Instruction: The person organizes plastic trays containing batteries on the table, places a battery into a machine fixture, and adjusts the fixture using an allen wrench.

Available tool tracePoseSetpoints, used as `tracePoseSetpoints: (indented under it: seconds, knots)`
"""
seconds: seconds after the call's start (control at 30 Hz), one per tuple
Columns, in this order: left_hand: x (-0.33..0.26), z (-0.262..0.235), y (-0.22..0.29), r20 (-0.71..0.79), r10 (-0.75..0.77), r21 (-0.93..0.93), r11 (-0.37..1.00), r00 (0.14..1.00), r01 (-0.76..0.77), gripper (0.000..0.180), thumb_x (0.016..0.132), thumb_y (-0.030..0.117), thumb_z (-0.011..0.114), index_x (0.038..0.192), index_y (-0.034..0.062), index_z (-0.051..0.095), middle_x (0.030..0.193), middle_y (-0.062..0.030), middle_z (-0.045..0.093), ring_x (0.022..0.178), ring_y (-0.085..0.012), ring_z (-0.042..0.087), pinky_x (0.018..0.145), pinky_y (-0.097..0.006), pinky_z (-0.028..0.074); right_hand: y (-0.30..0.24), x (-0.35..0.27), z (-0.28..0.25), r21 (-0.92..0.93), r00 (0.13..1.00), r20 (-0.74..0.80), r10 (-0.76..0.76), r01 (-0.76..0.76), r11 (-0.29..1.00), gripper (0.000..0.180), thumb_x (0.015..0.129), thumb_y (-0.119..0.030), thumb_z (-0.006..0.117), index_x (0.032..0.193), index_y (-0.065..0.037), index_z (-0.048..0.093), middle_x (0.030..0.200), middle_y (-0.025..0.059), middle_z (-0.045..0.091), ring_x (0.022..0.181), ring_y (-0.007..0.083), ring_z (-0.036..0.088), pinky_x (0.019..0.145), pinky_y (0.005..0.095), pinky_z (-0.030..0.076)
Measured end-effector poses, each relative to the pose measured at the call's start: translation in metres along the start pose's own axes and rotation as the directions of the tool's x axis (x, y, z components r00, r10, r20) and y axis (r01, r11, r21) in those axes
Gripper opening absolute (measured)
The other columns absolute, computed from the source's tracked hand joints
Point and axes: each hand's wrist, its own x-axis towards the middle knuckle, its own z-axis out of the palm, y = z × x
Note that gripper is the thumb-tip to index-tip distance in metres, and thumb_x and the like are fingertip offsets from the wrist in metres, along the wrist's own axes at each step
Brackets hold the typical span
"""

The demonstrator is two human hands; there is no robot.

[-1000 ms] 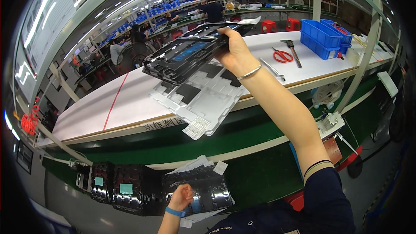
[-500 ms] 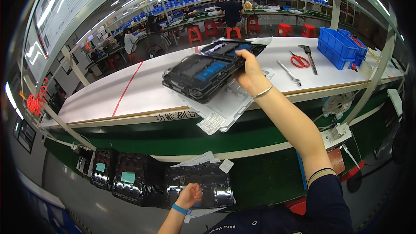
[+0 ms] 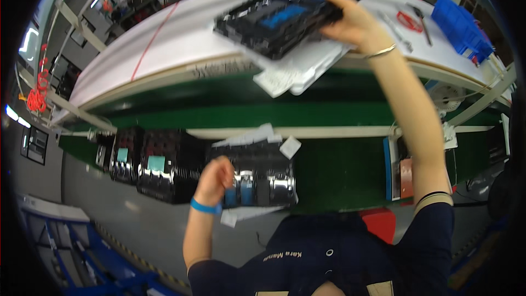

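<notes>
Black plastic trays (image 3: 252, 24) with a blue area lie tilted on the white bench, over a white tray (image 3: 315, 68) that juts past the front edge. A white label sheet (image 3: 274, 81) hangs from it. At the black trays' right end is my right hand (image 3: 350, 22), thumb and fingers spread apart; blur hides whether they still touch. My left hand (image 3: 215, 180), in a blue wristband, is curled into a loose fist with nothing visible in it. It hovers over the left part of a glossy black tray stack (image 3: 263, 164) on the lower green shelf.
Taller black tray stacks (image 3: 170, 156) with green labels stand left on the shelf. Red scissors (image 3: 410, 21), a hammer-like tool (image 3: 423, 26), a metal tool (image 3: 399, 33) and blue bins (image 3: 457, 22) occupy the bench's right. A red stool (image 3: 379, 223) stands close to me.
My view has tipped downward. My right hand's fingers have spread from their grip on the black trays' edge. My left fist has moved left over the lower stack.
</notes>
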Motion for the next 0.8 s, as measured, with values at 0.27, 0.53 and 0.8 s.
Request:
tracePoseSetpoints:
  seconds: [0.27, 0.53, 0.8]
  knots:
    - [0.017, 0.045, 0.121, 0.001, 0.267, 0.267, 0.929, 0.964, -0.258, 0.030, 0.092, 0.029, 0.038, 0.099, 0.0036, 0.053, 0.082, -0.0070, 0.058, 0.073, -0.0130, 0.055, 0.061, -0.023, 0.042, -0.024, -0.035, 0.009, -0.833, 0.955, -0.296, 0.000, -0.258, 0.490, 0.056, 0.075, -0.042, 0.068, 0.100, 0.004, 0.050, 0.083, 0.0122, 0.062, 0.074, 0.0167, 0.065, 0.059, 0.0252, 0.056]
    - [0.082, 0.112, 0.131, 0.329, 0.072, -0.080, 0.996, 0.942, -0.048, 0.058, 0.092, 0.046, 0.035, 0.126, -0.0012, 0.039, 0.122, -0.0192, 0.049, 0.114, -0.0283, 0.048, 0.091, -0.038, 0.042, -0.040, -0.064, 0.004, -0.975, 0.957, -0.192, -0.218, -0.161, 0.152, 0.044, 0.077, -0.050, 0.061, 0.080, -0.006, 0.059, 0.055, 0.0002, 0.056, 0.047, 0.0050, 0.059, 0.041, 0.0145, 0.047]
    - [0.112, 0.126, 0.128, 0.272, 0.180, -0.266, 0.958, 0.945, -0.105, 0.063, 0.089, 0.045, 0.045, 0.119, -0.0101, 0.038, 0.117, -0.0209, 0.051, 0.107, -0.0301, 0.054, 0.092, -0.042, 0.045, 0.037, -0.148, 0.055, -0.942, 0.958, 0.260, -0.119, 0.279, 0.186, 0.024, 0.088, -0.026, 0.055, 0.080, -0.004, 0.062, 0.064, 0.0013, 0.058, 0.051, 0.0055, 0.056, 0.045, 0.0168, 0.046]
